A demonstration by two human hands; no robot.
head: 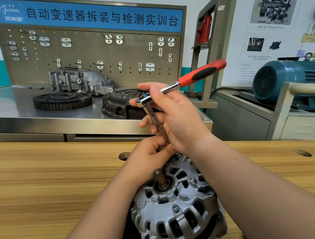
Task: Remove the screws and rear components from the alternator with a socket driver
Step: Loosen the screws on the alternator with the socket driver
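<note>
Two grips on socket driver (202,72): right grip (177,120) curled round its shaft, left grip (148,159) pinching its lower end, at alternator (176,214) far edge, wooden surface (40,186).

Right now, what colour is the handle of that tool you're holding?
The ratchet handle is red with a black grip insert; the head view shows it best.

The alternator (175,208) is silver-grey, the ratchet (169,88) chrome with a red-and-black grip, the table (40,186) light wood-grain, the motor (288,76) blue.
</note>
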